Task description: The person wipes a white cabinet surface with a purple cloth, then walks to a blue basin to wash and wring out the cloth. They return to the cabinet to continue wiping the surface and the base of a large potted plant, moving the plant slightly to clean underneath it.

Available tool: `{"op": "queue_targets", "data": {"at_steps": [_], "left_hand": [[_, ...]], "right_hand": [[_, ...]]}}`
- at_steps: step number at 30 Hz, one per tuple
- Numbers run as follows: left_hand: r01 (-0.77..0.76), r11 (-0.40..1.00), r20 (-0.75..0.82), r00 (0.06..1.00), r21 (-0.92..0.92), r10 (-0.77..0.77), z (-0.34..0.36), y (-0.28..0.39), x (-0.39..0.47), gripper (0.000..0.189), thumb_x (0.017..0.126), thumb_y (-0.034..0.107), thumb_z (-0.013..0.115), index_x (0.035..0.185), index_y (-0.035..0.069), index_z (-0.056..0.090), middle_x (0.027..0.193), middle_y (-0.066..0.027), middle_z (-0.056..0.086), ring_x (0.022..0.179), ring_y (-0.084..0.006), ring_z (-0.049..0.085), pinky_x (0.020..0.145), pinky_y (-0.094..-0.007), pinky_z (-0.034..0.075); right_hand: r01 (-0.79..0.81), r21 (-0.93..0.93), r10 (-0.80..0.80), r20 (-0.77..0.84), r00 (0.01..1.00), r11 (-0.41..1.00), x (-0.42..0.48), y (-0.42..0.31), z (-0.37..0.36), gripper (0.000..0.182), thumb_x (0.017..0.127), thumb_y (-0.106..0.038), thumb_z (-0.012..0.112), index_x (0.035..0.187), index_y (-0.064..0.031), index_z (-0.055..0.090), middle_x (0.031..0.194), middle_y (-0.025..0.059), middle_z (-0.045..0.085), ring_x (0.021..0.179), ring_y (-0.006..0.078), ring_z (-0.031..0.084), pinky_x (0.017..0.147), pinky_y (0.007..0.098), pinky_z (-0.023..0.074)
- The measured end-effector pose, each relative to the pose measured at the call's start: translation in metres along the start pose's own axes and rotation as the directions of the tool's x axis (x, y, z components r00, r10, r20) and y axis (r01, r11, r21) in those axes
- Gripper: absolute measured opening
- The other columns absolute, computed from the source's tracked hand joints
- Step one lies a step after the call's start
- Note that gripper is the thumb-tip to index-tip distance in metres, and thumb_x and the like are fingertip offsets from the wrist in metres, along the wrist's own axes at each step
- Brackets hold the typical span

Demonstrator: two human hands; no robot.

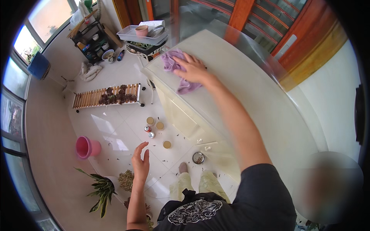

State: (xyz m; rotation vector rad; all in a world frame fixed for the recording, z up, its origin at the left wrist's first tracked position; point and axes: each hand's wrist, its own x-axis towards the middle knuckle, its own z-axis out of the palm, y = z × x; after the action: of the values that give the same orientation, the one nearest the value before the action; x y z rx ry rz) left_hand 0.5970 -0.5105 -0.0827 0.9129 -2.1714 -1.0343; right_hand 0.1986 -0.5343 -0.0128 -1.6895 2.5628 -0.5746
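Note:
Under my right hand lies a crumpled purple cloth, pressed flat against the pale top of a long cabinet. The fingers are spread over the cloth near the cabinet's far left corner, and part of it shows below the palm. My left hand hangs in the air over the floor, fingers apart, holding nothing. Beyond its fingertips, on the tiles, stand two drink cans and several round tan-topped containers.
A metal bowl sits by my feet. On the left are a pink bucket and a potted snake plant. A slatted wooden rack bears dark succulents. Near the cabinet's far end, a clear plastic tray rests on a wire stand.

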Motion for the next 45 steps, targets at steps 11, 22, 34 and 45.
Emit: {"op": "queue_targets", "data": {"at_steps": [11, 22, 34, 45], "left_hand": [[-0.145, 0.987, -0.005, 0.989, -0.076, 0.145, 0.069, 0.07, 0.004, 0.029, 0.089, -0.004, 0.053, 0.117, -0.002, 0.06, 0.113, -0.0141, 0.065, 0.107, -0.0247, 0.061, 0.094, -0.0343, 0.044], [-0.528, 0.833, 0.12, 0.849, 0.164, 0.515, 0.178, 0.205, -0.082, 0.032, 0.095, 0.006, 0.049, 0.127, 0.007, 0.053, 0.126, -0.0051, 0.059, 0.123, -0.0266, 0.052, 0.112, -0.0548, 0.013], [-0.609, 0.612, 0.367, 0.793, 0.504, 0.487, 0.244, 0.261, -0.136, 0.036, 0.098, 0.034, 0.049, 0.129, 0.019, 0.057, 0.131, -0.0022, 0.055, 0.126, -0.0203, 0.049, 0.111, -0.0623, 0.002], [-0.634, 0.509, 0.517, 0.772, 0.583, 0.37, 0.274, 0.315, -0.15, 0.042, 0.094, 0.035, 0.055, 0.132, 0.018, 0.054, 0.137, -0.0053, 0.051, 0.128, -0.0198, 0.047, 0.11, -0.0641, 0.006]], "right_hand": [[0.064, -0.057, -0.074, -0.206, 0.976, 0.996, -0.191, -0.054, 0.0, 0.055, 0.087, -0.042, 0.061, 0.139, -0.0285, 0.048, 0.148, 0.0122, 0.032, 0.131, 0.0401, 0.033, 0.103, 0.0539, 0.0293], [-0.281, 0.024, 0.264, -0.424, 0.866, 0.959, -0.481, 0.007, -0.082, 0.044, 0.088, -0.035, 0.06, 0.129, -0.0203, 0.057, 0.143, 0.0154, 0.04, 0.127, 0.0385, 0.039, 0.103, 0.053, 0.0317], [-0.778, -0.037, 0.608, -0.601, 0.518, 0.627, -0.802, 0.08, -0.176, 0.04, 0.086, -0.024, 0.062, 0.126, -0.0234, 0.061, 0.139, 0.0101, 0.047, 0.125, 0.0304, 0.046, 0.105, 0.0477, 0.0341], [-0.777, 0.382, 0.679, -0.73, 0.078, 0.501, -0.868, 0.028, -0.217, 0.044, 0.087, -0.018, 0.062, 0.13, -0.0099, 0.056, 0.128, 0.0299, 0.049, 0.114, 0.0435, 0.051, 0.094, 0.0499, 0.0446]]}}
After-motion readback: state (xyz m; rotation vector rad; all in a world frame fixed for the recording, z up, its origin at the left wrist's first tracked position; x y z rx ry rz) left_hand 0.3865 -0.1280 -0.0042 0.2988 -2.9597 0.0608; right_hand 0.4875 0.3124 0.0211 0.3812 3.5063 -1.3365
